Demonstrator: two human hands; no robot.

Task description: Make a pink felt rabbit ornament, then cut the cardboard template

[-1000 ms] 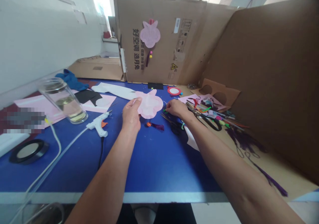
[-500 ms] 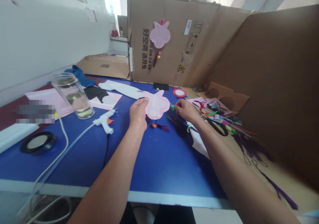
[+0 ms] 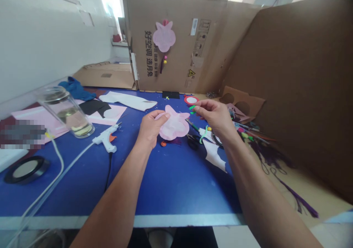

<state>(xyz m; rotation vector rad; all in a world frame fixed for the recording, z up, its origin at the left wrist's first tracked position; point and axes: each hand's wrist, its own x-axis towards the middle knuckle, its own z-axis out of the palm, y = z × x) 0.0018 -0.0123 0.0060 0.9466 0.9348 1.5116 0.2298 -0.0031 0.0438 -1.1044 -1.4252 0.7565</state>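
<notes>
Blue bench; glass tumbler at nine o'clock, part-full of yellowish liquid. My left fingers pinch pink cutout; right fingers pinch green piece.

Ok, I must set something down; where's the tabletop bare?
Widest: tabletop between the forearms, below the pink cutout and orange bead, to the front edge. Smaller: between tape roll and glue gun, crossed by cords. Crowded: right of the right hand, with craft pieces and purple tassels.
</notes>
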